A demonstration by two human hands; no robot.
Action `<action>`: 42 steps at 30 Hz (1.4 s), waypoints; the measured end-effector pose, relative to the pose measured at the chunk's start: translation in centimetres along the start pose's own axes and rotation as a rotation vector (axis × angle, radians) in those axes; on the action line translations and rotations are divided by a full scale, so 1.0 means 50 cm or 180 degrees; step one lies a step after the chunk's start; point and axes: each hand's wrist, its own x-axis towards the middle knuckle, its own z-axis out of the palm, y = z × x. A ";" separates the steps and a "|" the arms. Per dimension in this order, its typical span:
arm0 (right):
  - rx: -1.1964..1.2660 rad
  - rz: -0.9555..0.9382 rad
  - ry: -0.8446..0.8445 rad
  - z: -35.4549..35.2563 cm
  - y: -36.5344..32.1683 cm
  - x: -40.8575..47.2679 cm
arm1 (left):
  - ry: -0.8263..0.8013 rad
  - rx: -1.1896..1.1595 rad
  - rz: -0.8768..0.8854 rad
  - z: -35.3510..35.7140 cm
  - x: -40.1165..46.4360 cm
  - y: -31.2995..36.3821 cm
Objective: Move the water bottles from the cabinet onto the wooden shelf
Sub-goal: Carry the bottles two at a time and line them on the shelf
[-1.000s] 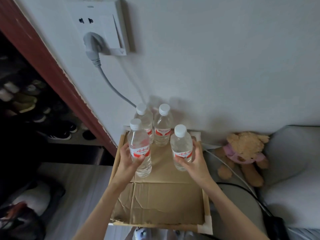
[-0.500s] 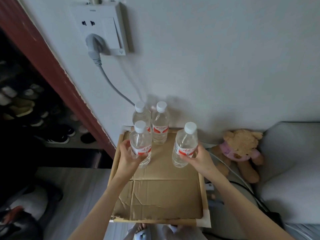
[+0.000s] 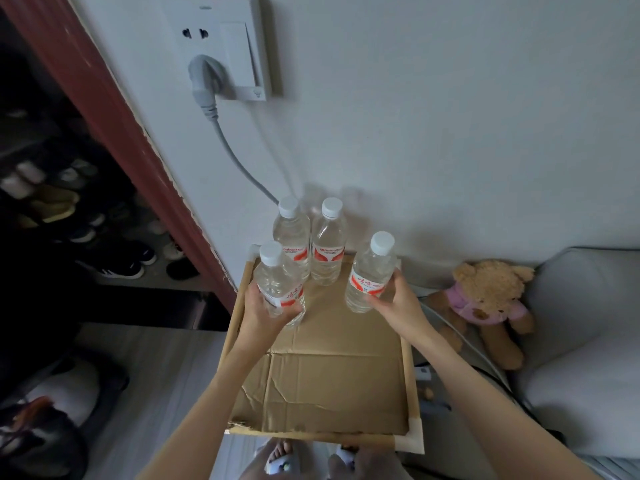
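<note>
The wooden shelf (image 3: 410, 372) is a wood-framed top lined with brown cardboard, standing against the white wall. Two clear water bottles with white caps and red labels stand at its back: the back left bottle (image 3: 291, 233) and the back right bottle (image 3: 328, 244). My left hand (image 3: 265, 315) grips a third bottle (image 3: 278, 282) near the shelf's left edge, just in front of the back pair. My right hand (image 3: 394, 303) grips a fourth bottle (image 3: 370, 271), tilted slightly right, over the shelf's back right part. Whether the held bottles touch the cardboard I cannot tell.
A wall socket (image 3: 221, 46) with a grey plug and cable (image 3: 239, 164) hangs above the shelf. Left is a dark shoe rack (image 3: 69, 220) behind a red-brown frame. A teddy bear (image 3: 488, 303) and grey cushion (image 3: 581, 323) lie right. My slippered feet (image 3: 277, 462) show below.
Both hands carried their bottles toward the wall. The left bottle went back beside the rear pair; the right bottle moved rightward and back and now tilts slightly.
</note>
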 end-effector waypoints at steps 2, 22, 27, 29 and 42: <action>-0.0053 -0.0008 0.0233 0.000 -0.001 0.003 | -0.0376 -0.0056 0.0107 -0.012 0.001 -0.006; 0.0079 -0.0272 0.0180 0.017 -0.003 0.027 | -0.0296 0.0705 -0.0354 -0.022 0.048 -0.014; -0.0155 -0.0357 0.0613 0.061 -0.003 0.026 | 0.0291 0.0610 -0.0129 0.026 0.038 -0.013; -0.0128 -0.0256 0.0567 0.060 -0.001 0.026 | 0.0079 0.1003 0.0067 0.023 0.041 -0.020; -0.0738 -0.0186 0.1295 0.091 -0.010 0.010 | 0.0491 0.0569 -0.0374 0.036 0.017 -0.023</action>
